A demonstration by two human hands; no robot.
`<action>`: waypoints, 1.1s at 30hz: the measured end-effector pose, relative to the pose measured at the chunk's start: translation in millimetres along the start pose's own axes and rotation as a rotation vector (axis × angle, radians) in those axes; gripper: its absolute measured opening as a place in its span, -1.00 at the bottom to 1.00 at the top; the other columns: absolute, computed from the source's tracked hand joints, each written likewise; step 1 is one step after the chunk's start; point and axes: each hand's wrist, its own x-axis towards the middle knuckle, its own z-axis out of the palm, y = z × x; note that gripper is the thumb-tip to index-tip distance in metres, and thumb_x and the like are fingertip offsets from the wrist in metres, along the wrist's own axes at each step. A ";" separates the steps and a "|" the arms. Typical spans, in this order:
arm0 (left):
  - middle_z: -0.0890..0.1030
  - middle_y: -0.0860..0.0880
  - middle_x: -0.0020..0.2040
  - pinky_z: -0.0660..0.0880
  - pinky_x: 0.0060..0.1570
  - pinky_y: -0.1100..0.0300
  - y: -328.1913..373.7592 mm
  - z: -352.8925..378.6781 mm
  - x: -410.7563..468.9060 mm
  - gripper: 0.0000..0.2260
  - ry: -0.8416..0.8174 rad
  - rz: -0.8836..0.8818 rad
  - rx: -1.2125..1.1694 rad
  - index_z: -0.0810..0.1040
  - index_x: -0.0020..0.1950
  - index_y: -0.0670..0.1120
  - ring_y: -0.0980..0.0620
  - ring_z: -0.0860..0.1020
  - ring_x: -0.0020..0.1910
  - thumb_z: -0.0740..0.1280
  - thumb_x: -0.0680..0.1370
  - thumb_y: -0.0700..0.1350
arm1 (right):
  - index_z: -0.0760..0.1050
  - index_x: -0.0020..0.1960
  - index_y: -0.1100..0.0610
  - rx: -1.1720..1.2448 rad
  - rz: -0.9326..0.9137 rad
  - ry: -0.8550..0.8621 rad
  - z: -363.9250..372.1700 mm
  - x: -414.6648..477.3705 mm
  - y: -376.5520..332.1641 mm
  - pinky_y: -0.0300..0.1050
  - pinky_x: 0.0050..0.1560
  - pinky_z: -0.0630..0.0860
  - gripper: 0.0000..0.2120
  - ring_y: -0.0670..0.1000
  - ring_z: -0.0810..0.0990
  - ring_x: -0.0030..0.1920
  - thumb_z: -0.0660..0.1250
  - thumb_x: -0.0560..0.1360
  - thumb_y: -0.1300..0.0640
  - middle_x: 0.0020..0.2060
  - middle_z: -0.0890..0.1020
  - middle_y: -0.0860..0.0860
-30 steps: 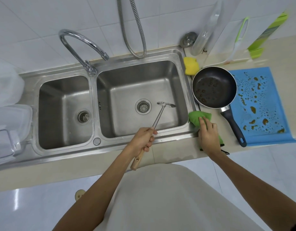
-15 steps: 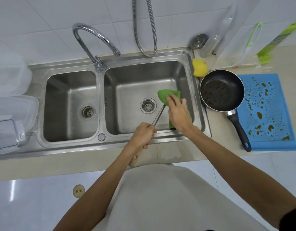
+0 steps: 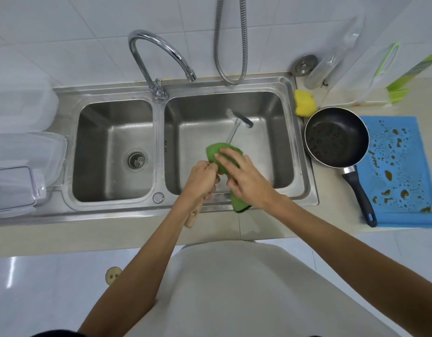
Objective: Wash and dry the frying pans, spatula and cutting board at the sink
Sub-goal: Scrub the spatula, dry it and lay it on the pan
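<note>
- Wiping the spatula [image 3: 239, 119] with the green cloth [image 3: 213, 152] over the right basin of the sink [image 3: 286, 142] looks like the step in hand; its metal head points toward the back wall of the basin, well above the drain.
- Risk 1: a wet wooden handle could twist or slide in the left hand [image 3: 200, 178] if the cloth is pulled hard along the shaft, dropping the tool into the basin.
- Risk 2: the cloth's loose tail hangs over the front rim and could drag on the counter.
- Risk 3: a wide right elbow swing could knock the frying pan [image 3: 336, 137], which sits just beside the sink with brown drops inside, its handle lying on the spotted blue cutting board [image 3: 399, 171].
- Left hand: fingers curled tight round the handle, whose pale end sticks out below the fist.
- Right hand [image 3: 249, 181]: fingers together, laid over the cloth and folding it round the shaft; the thumb is hidden underneath.
</note>
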 end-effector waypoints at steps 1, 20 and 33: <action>0.43 -0.04 -0.36 0.17 -0.60 0.27 -0.9 -3.1 -1.8 -0.76 -0.007 -0.003 -0.002 0.54 -0.03 -0.23 0.12 0.28 -0.60 0.11 0.59 -0.17 | 0.34 0.50 0.23 -0.002 -0.017 -0.014 -2.3 0.2 4.5 0.08 0.28 0.44 -0.46 0.23 0.45 0.25 0.18 0.51 0.25 0.45 0.34 0.18; 0.42 -0.04 -0.36 0.23 -0.59 0.25 0.1 -16.9 -9.5 -0.82 -0.086 0.025 -0.019 0.50 -0.11 -0.17 0.10 0.30 -0.55 0.13 0.60 -0.20 | 0.34 0.50 0.27 0.030 0.079 0.042 3.9 -6.6 -26.8 0.07 0.33 0.48 -0.46 0.24 0.45 0.31 0.21 0.52 0.29 0.43 0.34 0.22; 0.65 -0.24 -0.11 0.34 -0.56 0.20 -6.9 -22.2 -18.2 -0.91 0.010 0.103 0.161 0.50 -0.05 -0.16 -0.04 0.44 -0.44 0.30 0.60 -0.14 | 0.40 0.47 0.25 -0.027 0.291 0.128 -0.9 20.6 -4.7 0.20 0.22 0.55 -0.52 0.28 0.52 0.18 0.20 0.54 0.27 0.40 0.42 0.20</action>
